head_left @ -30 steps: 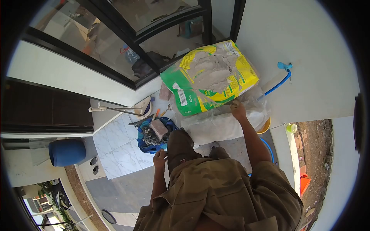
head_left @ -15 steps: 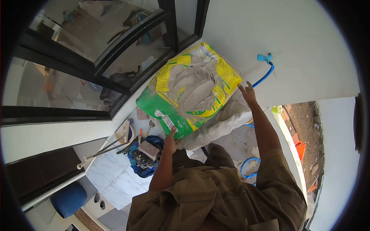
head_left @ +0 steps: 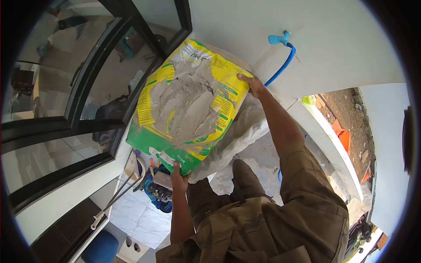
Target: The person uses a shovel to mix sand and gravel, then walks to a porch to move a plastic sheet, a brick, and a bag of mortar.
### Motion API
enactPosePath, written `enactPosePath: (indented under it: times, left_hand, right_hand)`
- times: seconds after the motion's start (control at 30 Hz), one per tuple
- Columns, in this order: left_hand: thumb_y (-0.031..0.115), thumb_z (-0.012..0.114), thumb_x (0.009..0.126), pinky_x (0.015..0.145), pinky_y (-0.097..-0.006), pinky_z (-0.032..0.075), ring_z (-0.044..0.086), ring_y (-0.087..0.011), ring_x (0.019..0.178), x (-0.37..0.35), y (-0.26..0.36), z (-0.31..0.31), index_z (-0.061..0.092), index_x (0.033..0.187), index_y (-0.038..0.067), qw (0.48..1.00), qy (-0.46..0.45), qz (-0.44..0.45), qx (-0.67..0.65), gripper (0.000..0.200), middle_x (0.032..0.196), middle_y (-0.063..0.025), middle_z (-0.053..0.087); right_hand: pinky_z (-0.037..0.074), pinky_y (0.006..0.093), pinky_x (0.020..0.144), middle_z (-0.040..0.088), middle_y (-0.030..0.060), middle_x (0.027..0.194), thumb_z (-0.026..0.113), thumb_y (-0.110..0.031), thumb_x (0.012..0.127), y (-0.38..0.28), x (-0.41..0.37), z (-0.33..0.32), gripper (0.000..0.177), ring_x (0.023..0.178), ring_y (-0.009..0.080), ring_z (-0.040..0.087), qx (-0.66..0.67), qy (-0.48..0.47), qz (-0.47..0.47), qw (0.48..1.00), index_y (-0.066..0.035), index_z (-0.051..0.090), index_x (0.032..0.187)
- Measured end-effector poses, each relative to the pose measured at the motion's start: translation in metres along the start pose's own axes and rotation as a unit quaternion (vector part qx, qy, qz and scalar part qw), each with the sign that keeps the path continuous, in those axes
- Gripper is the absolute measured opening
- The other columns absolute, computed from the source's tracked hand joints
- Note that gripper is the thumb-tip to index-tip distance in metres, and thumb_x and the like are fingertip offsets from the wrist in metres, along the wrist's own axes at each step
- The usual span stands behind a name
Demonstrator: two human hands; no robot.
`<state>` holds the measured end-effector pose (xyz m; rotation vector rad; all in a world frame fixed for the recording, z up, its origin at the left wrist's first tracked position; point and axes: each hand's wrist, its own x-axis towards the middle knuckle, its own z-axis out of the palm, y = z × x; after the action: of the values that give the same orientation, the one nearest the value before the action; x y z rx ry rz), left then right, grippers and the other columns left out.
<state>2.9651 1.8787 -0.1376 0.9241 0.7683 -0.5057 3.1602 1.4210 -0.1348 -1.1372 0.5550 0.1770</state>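
Note:
A yellow and green mortar bag (head_left: 223, 70) lies flat in front of me, with a spread heap of wet grey mortar (head_left: 186, 105) on it. My left hand (head_left: 179, 179) grips the bag's green near edge, its thumb on top and the other fingers hidden underneath. At the right yellow corner, my right hand (head_left: 253, 84) is closed on the edge, thumb on the upper side. Beneath the bag, a whitish plastic sack (head_left: 245, 125) shows along the right; what supports them is mostly hidden.
Dark-framed windows (head_left: 72, 125) border the left side. A blue tap (head_left: 277, 39) with a blue hose (head_left: 283, 65) sticks out from the white wall. Down left are a blue tool bag (head_left: 162, 205), pipes (head_left: 112, 199) and a blue barrel (head_left: 100, 247).
My right hand has gone from extended fingers beside the corner to gripping it. My left hand still holds the near edge. The view has shifted, and the bag appears further left.

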Motion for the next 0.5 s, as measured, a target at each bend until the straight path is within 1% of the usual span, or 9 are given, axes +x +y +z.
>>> enactPosePath:
  times: [0.03, 0.1, 0.2, 0.3, 0.4, 0.5]
  left_hand:
    - [0.042, 0.066, 0.085, 0.083, -0.0429, 0.049, 0.057, -0.0211, 0.106, -0.003, 0.002, -0.003, 0.043, 0.129, 0.015, 1.0, 0.018, -0.001, 0.0, 0.057, 0.119, -0.0034, 0.054]
    - [0.039, 0.066, 0.085, 0.081, -0.0415, 0.051, 0.058, -0.0207, 0.103, -0.003, 0.002, 0.003, 0.043, 0.129, 0.016, 0.999, 0.041, -0.01, -0.003, 0.055, 0.119, -0.0031, 0.055]
    - [0.035, 0.067, 0.085, 0.076, -0.0402, 0.054, 0.06, -0.02, 0.1, -0.01, 0.007, 0.012, 0.047, 0.125, 0.016, 0.999, 0.049, 0.008, 0.005, 0.049, 0.116, -0.0028, 0.056]
    - [0.029, 0.066, 0.086, 0.071, -0.0388, 0.055, 0.061, -0.0195, 0.098, -0.023, 0.012, 0.023, 0.051, 0.12, 0.014, 0.998, 0.057, 0.029, 0.01, 0.04, 0.112, -0.0028, 0.058]
    - [0.024, 0.066, 0.086, 0.07, -0.0381, 0.056, 0.062, -0.0188, 0.096, -0.048, 0.028, 0.046, 0.054, 0.116, 0.012, 0.995, 0.081, 0.061, 0.002, 0.034, 0.108, -0.0033, 0.06]
    - [0.022, 0.065, 0.086, 0.07, -0.0371, 0.057, 0.062, -0.0189, 0.094, -0.064, 0.047, 0.058, 0.055, 0.115, 0.011, 0.995, 0.069, 0.073, 0.017, 0.032, 0.107, -0.004, 0.06]
  right_hand:
    - [0.045, 0.0343, 0.091, 0.063, 0.009, 0.109, 0.076, -0.03, 0.076, -0.005, -0.003, 0.003, 0.061, 0.1, 0.0219, 0.059, 0.031, -0.013, -0.011, 0.999, -0.002, 0.051, 0.124]
    - [0.045, 0.0328, 0.088, 0.063, 0.008, 0.105, 0.073, -0.029, 0.079, 0.001, -0.003, 0.007, 0.054, 0.095, 0.0202, 0.06, 0.079, 0.021, -0.034, 0.996, -0.002, 0.052, 0.121]
    - [0.045, 0.0323, 0.086, 0.063, 0.0085, 0.101, 0.073, -0.027, 0.079, 0.005, -0.003, 0.012, 0.05, 0.092, 0.0197, 0.059, 0.079, 0.055, -0.054, 0.994, -0.001, 0.053, 0.116]
    - [0.045, 0.0312, 0.084, 0.063, 0.0096, 0.099, 0.074, -0.027, 0.079, 0.002, -0.019, 0.022, 0.048, 0.09, 0.0188, 0.058, 0.06, 0.14, -0.065, 0.986, 0.001, 0.054, 0.113]
    - [0.045, 0.0301, 0.084, 0.062, 0.0104, 0.098, 0.073, -0.028, 0.08, -0.002, -0.034, 0.023, 0.047, 0.089, 0.0182, 0.058, 0.029, 0.158, -0.061, 0.985, 0.002, 0.054, 0.112]
    - [0.043, 0.0271, 0.083, 0.06, 0.0084, 0.099, 0.068, -0.033, 0.085, -0.007, -0.047, 0.03, 0.043, 0.091, 0.0153, 0.054, -0.049, 0.189, -0.051, 0.979, 0.0, 0.055, 0.111]
